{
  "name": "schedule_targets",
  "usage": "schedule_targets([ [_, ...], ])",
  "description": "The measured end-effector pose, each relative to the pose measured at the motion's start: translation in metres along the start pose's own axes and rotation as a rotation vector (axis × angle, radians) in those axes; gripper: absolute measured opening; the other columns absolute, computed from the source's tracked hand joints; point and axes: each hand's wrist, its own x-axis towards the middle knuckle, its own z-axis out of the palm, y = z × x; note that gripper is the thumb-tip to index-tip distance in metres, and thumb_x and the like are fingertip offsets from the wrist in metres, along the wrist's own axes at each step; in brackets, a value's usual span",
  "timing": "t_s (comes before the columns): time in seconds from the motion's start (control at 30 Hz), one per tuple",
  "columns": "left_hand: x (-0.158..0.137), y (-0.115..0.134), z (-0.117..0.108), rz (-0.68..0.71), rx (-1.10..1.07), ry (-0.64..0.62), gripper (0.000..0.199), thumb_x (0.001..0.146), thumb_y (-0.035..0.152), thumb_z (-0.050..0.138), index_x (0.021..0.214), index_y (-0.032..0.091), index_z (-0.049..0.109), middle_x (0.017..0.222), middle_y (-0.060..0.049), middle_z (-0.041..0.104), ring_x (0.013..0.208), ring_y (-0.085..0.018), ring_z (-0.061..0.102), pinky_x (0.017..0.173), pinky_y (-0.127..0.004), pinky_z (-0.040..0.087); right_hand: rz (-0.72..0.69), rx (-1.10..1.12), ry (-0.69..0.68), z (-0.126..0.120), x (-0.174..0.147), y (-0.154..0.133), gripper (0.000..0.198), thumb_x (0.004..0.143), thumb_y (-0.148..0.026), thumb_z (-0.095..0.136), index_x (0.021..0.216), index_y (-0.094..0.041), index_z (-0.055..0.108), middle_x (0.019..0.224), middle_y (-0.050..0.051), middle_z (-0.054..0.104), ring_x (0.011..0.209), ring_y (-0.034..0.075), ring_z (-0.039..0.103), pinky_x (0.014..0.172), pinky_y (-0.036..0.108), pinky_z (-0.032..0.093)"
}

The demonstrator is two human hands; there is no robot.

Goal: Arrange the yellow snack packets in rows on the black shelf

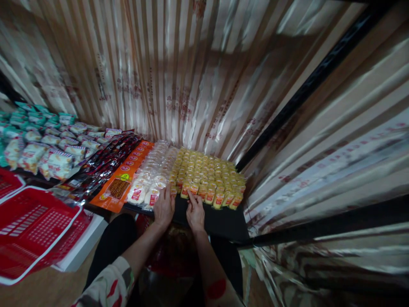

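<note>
My left hand (164,207) rests at the front of the display, its fingers stretched over the edge where white round packaged cakes (155,194) meet small yellow snack packets (207,172). My right hand (195,212) is a little to the right, its index finger extended and its fingertips touching the front row of yellow packets. The other fingers of that hand are loosely bent. Neither hand visibly lifts a packet, though the fingertips hide part of the contact. The yellow packets stand in close rows on a black shelf (225,224).
Left of the cakes lie an orange snack bag (119,183), dark shiny packets (110,155) and white bread-like packs (57,162). Teal packs (32,116) are farther left. A red basket (35,226) stands at lower left. Striped plastic sheeting (179,72) and a black post (306,85) rise behind.
</note>
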Motion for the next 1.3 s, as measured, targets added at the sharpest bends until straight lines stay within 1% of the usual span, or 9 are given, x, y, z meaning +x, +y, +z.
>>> schedule_targets([
  [0.17, 0.0, -0.003, 0.006, 0.104, -0.083, -0.015, 0.043, 0.088, 0.015, 0.036, 0.131, 0.015, 0.035, 0.112, -0.011, 0.058, 0.102, -0.019, 0.057, 0.084, -0.032, 0.049, 0.015, 0.005, -0.012, 0.0, 0.0, 0.0, 0.057, 0.077, -0.003, 0.035, 0.127, -0.028, 0.049, 0.095, 0.003, 0.052, 0.078, 0.009, 0.059, 0.074, 0.02, 0.05],
  [0.37, -0.01, 0.006, 0.008, 0.11, 0.05, -0.101, 0.035, 0.089, 0.025, 0.04, 0.121, 0.013, 0.047, 0.109, -0.015, 0.056, 0.095, -0.023, 0.059, 0.074, -0.031, 0.051, 0.013, 0.001, -0.022, 0.0, 0.0, 0.001, 0.058, 0.076, -0.003, 0.034, 0.127, -0.027, 0.049, 0.096, 0.004, 0.051, 0.078, 0.009, 0.057, 0.077, 0.022, 0.05],
  [0.53, -0.015, 0.012, 0.008, 0.128, 0.057, -0.164, 0.041, 0.088, 0.031, 0.044, 0.124, 0.011, 0.044, 0.107, -0.014, 0.059, 0.091, -0.022, 0.062, 0.067, -0.026, 0.051, 0.022, 0.013, -0.026, 0.0, 0.0, 0.002, 0.057, 0.075, -0.004, 0.035, 0.126, -0.025, 0.05, 0.097, 0.004, 0.051, 0.08, 0.01, 0.057, 0.076, 0.022, 0.05],
  [0.6, -0.013, 0.012, 0.01, 0.123, 0.022, -0.179, 0.039, 0.085, 0.03, 0.048, 0.119, 0.01, 0.047, 0.106, -0.014, 0.059, 0.089, -0.023, 0.062, 0.068, -0.028, 0.052, 0.027, 0.015, -0.018, 0.0, 0.0, 0.001, 0.057, 0.075, -0.004, 0.035, 0.125, -0.025, 0.051, 0.097, 0.004, 0.051, 0.08, 0.01, 0.058, 0.076, 0.022, 0.05],
  [0.7, -0.007, 0.01, 0.013, 0.083, -0.084, -0.091, 0.033, 0.083, 0.028, 0.051, 0.111, 0.011, 0.05, 0.099, -0.012, 0.061, 0.092, -0.024, 0.061, 0.075, -0.033, 0.052, 0.029, 0.022, -0.011, -0.001, 0.0, 0.0, 0.057, 0.075, -0.003, 0.035, 0.124, -0.025, 0.052, 0.096, 0.003, 0.052, 0.077, 0.009, 0.058, 0.076, 0.022, 0.05],
  [0.77, -0.002, 0.009, 0.015, 0.037, -0.146, 0.01, 0.033, 0.083, 0.03, 0.051, 0.112, 0.013, 0.049, 0.1, -0.011, 0.06, 0.096, -0.023, 0.059, 0.079, -0.035, 0.051, 0.027, 0.023, -0.014, -0.001, 0.0, 0.0, 0.056, 0.076, -0.004, 0.036, 0.125, -0.027, 0.051, 0.096, 0.003, 0.052, 0.076, 0.009, 0.058, 0.075, 0.021, 0.05],
  [0.83, 0.004, 0.009, 0.016, 0.003, -0.17, 0.047, 0.035, 0.085, 0.032, 0.048, 0.114, 0.013, 0.047, 0.101, -0.011, 0.059, 0.098, -0.023, 0.058, 0.081, -0.036, 0.05, 0.028, 0.023, -0.016, -0.002, 0.0, -0.001, 0.056, 0.077, -0.004, 0.036, 0.126, -0.027, 0.05, 0.096, 0.003, 0.053, 0.076, 0.009, 0.059, 0.074, 0.021, 0.05],
  [1.17, 0.015, 0.018, 0.01, -0.073, -0.019, -0.042, 0.043, 0.088, 0.035, 0.045, 0.125, 0.015, 0.041, 0.104, -0.011, 0.057, 0.091, -0.021, 0.06, 0.067, -0.027, 0.05, 0.042, 0.049, -0.007, -0.002, 0.001, -0.002, 0.057, 0.076, -0.003, 0.036, 0.126, -0.027, 0.051, 0.095, 0.003, 0.053, 0.078, 0.008, 0.059, 0.077, 0.02, 0.05],
  [1.3, 0.014, 0.018, 0.013, -0.038, 0.005, -0.059, 0.043, 0.089, 0.035, 0.043, 0.127, 0.014, 0.042, 0.103, -0.012, 0.058, 0.089, -0.021, 0.06, 0.067, -0.028, 0.05, 0.056, 0.054, -0.02, -0.004, 0.002, -0.004, 0.056, 0.076, -0.003, 0.035, 0.125, -0.026, 0.051, 0.095, 0.003, 0.053, 0.078, 0.008, 0.059, 0.077, 0.021, 0.05],
])
